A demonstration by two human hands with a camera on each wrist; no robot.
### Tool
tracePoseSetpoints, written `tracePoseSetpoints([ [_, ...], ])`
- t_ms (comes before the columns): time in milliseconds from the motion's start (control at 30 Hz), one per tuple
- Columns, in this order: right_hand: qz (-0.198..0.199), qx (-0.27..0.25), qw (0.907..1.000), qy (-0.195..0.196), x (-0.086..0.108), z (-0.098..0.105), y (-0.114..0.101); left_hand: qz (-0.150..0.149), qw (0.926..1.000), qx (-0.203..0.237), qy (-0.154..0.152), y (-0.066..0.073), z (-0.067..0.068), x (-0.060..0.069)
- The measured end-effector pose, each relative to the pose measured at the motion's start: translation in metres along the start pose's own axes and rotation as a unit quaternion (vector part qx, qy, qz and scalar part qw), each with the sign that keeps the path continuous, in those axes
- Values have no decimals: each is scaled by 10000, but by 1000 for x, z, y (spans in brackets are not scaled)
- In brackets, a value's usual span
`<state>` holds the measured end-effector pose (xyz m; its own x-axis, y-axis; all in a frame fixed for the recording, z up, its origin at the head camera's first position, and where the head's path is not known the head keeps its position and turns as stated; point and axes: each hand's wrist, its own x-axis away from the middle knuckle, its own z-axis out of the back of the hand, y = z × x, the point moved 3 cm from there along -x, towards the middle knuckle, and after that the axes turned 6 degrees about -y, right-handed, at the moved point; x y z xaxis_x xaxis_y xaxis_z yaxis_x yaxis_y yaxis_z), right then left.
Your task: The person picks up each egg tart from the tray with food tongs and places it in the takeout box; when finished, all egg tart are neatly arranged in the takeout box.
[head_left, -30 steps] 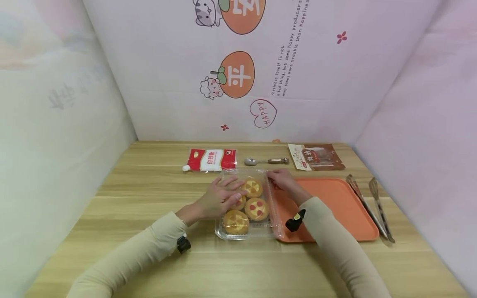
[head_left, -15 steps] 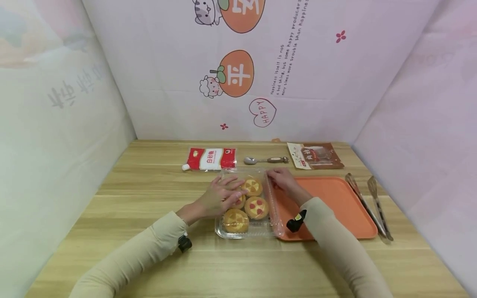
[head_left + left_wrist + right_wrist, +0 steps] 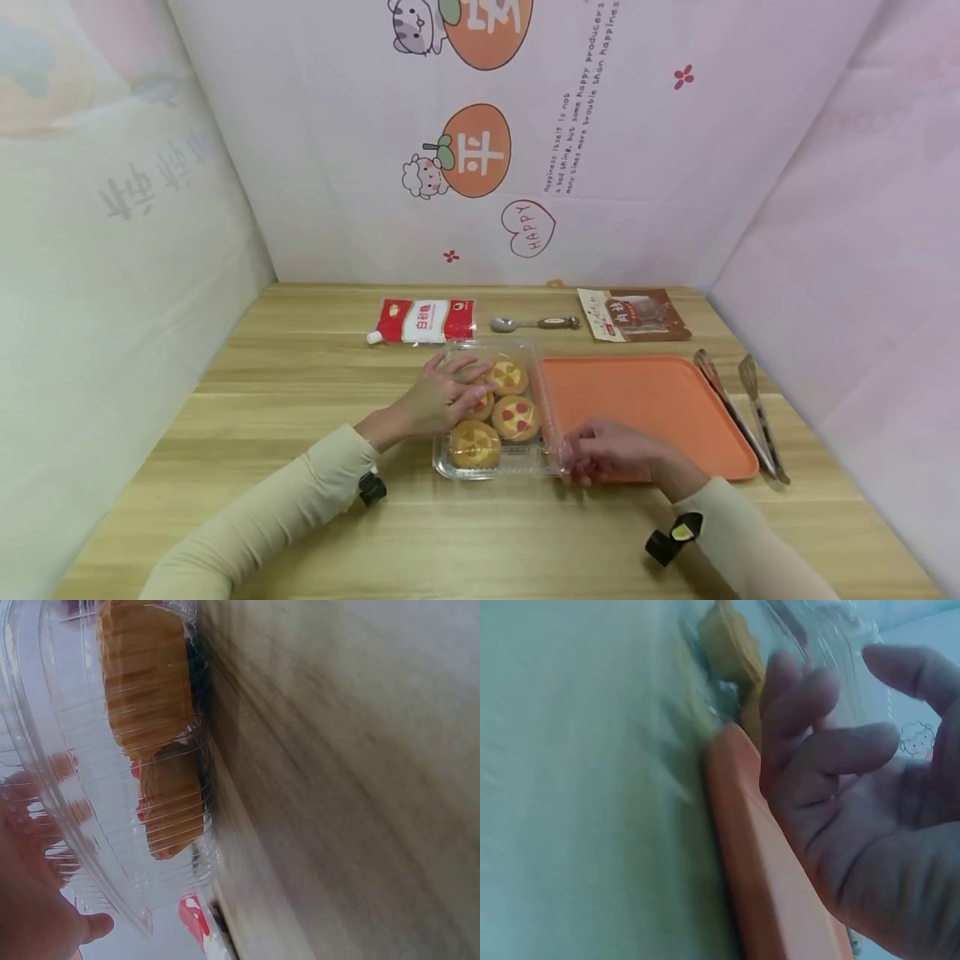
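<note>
A clear plastic clamshell box (image 3: pixel 517 461) with several round tarts (image 3: pixel 516 418) inside stands mid-table, its lid lying over them. My left hand (image 3: pixel 438 398) rests on the lid with fingers spread, covering part of one tart. In the left wrist view the ribbed side of the box (image 3: pixel 82 735) shows next to that hand (image 3: pixel 37 892). At the box's near right corner is my right hand (image 3: pixel 611 450). The right wrist view shows this hand (image 3: pixel 855 780) with loosely bent fingers, thumb apart, nothing pinched; whether a fingertip touches the box is unclear.
An orange tray (image 3: pixel 645 392) lies right against the box, partly under my right hand. Two metal tongs-like utensils (image 3: pixel 761 417) lie along its right side. Behind are a red-and-white pouch (image 3: pixel 427 322), a spoon (image 3: pixel 536 324) and a brown food packet (image 3: pixel 636 315).
My right hand has moved from the box's far right corner along its edge to the near right corner. The left hand has stayed on the lid.
</note>
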<state>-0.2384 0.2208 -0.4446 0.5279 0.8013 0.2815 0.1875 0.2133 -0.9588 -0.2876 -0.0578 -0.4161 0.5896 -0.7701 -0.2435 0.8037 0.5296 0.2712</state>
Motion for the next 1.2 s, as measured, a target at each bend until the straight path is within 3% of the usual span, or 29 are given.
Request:
tracePoseSetpoints([
  [100,122,30,9996,-250,0,-8,3,17,10000,-23,-13,-1,1,2],
  [333,112,472,9985,263,-5,-13,6,39,10000,-52,7,-1,2,4],
  [667,116,469,9988,82,4,-14,5,19,9998,-179,16,2,3,9],
  [800,-224,850,9954,394,16,-14,-8,-79,9987,-508,60,3,8,10],
  [900,-270,1412,9866,775,24,-7,-27,-266,9979,-495,315,2,12,10],
  [967,-163,1933,9742,1153,29,1,-45,-290,9982,-104,517,-1,17,8],
  [1067,204,2702,9445,1859,32,19,-81,-126,9911,967,902,-17,31,5],
  [1133,509,3411,9056,2470,30,34,-108,143,9808,1519,1214,-34,47,3],
  [1200,727,4082,8581,3029,25,52,-132,507,9743,1598,1507,-56,65,1],
])
